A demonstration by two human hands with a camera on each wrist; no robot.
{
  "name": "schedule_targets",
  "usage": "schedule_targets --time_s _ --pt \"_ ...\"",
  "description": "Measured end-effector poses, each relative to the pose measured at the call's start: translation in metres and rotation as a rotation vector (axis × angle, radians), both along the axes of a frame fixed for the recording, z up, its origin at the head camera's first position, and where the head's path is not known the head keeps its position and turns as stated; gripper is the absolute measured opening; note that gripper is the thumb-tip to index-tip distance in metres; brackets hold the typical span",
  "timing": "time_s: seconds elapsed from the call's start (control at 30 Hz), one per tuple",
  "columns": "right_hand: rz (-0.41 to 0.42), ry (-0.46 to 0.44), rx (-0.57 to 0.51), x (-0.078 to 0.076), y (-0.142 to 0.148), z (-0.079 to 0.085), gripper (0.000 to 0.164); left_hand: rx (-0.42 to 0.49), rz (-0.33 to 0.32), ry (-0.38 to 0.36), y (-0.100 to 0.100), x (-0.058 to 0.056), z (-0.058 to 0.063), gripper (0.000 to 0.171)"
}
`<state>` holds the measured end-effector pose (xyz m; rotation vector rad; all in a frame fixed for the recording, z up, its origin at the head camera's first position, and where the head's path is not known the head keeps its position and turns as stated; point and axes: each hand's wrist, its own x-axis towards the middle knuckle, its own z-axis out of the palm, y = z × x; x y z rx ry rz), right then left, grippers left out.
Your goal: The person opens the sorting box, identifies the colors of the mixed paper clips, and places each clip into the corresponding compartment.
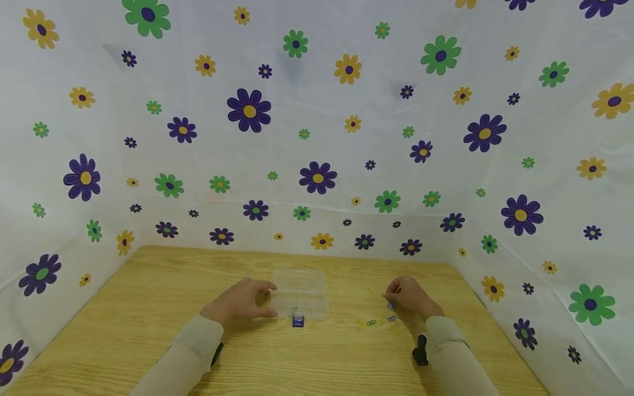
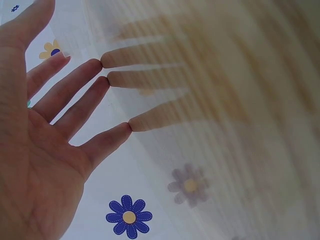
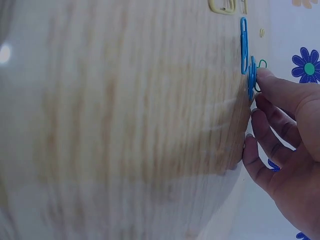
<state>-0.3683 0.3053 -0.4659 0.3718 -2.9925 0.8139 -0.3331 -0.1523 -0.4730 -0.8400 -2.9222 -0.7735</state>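
Observation:
A clear plastic compartment box (image 1: 299,294) lies on the table, with something small and green inside near its front edge. By its left side is my left hand (image 1: 247,300), thumb and index finger spread apart; in the left wrist view the fingertips of that hand (image 2: 55,135) touch the table and the palm holds nothing. Farther right, my right hand (image 1: 408,294) bends over a scatter of paper clips. In the right wrist view, my right hand (image 3: 292,135) pinches a green paper clip (image 3: 263,63) between thumb and index finger, close beside a blue paper clip (image 3: 251,77).
A small purple piece (image 1: 298,321) sits at the box's front edge. Several paper clips lie between box and right hand, among them a green one (image 1: 371,323), a bluish one (image 1: 392,318) and a yellow one (image 1: 369,289). Flowered white cloth (image 1: 317,137) walls the wooden table (image 1: 148,308).

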Motion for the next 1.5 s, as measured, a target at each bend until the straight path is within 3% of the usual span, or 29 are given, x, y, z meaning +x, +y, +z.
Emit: schedule_targets --time_s 0.5,0.8,1.5 --pt "0.023 -0.034 -0.045 0.002 -0.020 0.003 0.014 -0.004 -0.015 0.001 -0.001 -0.001 -0.003 0.073" --pt "0.112 0.042 0.006 -0.005 -0.035 0.009 0.013 0.022 -0.002 -0.020 0.001 0.003 0.001 0.071" --pt "0.211 0.022 0.001 -0.005 -0.075 0.026 0.013 0.027 -0.008 -0.008 0.000 0.000 0.000 0.071"
